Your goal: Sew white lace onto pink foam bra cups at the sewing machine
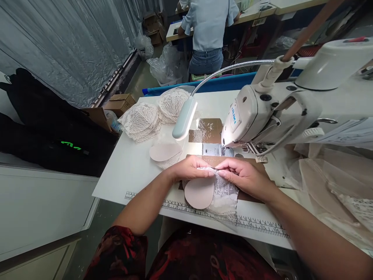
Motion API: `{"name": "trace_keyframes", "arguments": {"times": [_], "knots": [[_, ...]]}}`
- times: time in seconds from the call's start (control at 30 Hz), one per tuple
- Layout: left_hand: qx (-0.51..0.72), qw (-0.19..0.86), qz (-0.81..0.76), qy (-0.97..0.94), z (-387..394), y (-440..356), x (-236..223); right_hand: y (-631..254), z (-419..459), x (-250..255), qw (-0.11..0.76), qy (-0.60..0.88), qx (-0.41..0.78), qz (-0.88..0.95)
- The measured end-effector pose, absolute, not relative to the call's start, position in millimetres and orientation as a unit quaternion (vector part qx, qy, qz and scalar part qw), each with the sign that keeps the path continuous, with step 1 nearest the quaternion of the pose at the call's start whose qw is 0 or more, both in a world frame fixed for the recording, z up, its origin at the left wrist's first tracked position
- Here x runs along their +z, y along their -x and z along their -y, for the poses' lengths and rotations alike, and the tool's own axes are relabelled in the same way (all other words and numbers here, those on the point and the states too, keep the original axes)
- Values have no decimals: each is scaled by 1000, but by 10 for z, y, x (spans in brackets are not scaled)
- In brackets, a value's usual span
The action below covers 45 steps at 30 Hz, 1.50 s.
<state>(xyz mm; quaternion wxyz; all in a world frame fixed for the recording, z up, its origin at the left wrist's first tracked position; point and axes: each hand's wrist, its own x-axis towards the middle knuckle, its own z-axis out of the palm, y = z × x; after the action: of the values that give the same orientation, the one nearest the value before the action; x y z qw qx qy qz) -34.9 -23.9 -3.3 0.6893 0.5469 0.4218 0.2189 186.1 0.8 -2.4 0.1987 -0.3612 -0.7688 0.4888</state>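
Note:
My left hand (194, 169) pinches the upper edge of a white lace piece (225, 194) between thumb and fingers. A smooth beige oval pad (199, 193) is joined to this lace or lies against it, hanging below the left hand. Close beside it, my right hand (240, 174) is closed on a thin, dark, pointed tool (215, 168), perhaps small snips; its tip is at the lace edge by the left fingertips. Most of the tool is hidden by the fingers. Both hands are just in front of the sewing machine's needle area (224, 151).
A white sewing machine (247, 109) stands at the right, with a lamp (185, 118) on a bent neck. Lace cups (141, 120) are stacked at back left; another beige pad (165, 152) lies nearer. Sheer fabric (323, 182) is heaped at right. A person (208, 31) sits beyond the table.

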Motion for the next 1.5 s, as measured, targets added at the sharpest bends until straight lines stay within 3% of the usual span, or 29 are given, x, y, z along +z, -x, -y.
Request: {"name": "trace_keyframes", "arguments": {"times": [0.13,0.33,0.53,0.73,0.87,0.97,1.07,1.2,1.33,1.5], "knots": [[209,672,-413,-578,224,349,-20,-1804,15,-32,203,380,548,717],[143,659,-378,-634,188,574,50,-1813,9,16,121,409,492,759],[201,645,-407,-615,201,755,48,-1908,-35,-16,86,379,513,765],[232,626,-416,-618,199,642,9,-1780,-14,4,146,394,515,747],[265,619,-423,-606,193,589,-16,-1726,27,22,135,399,510,750],[309,549,-504,-591,266,623,79,-1748,44,34,139,398,529,736],[229,486,-593,-600,418,691,253,-1781,50,43,146,395,556,716],[138,579,-559,-578,588,688,343,-1787,58,42,171,377,580,702],[260,708,-475,-453,617,568,176,-1774,68,11,182,357,617,677],[361,751,-476,-280,583,405,1,-1773,79,-21,201,332,650,653]]}}
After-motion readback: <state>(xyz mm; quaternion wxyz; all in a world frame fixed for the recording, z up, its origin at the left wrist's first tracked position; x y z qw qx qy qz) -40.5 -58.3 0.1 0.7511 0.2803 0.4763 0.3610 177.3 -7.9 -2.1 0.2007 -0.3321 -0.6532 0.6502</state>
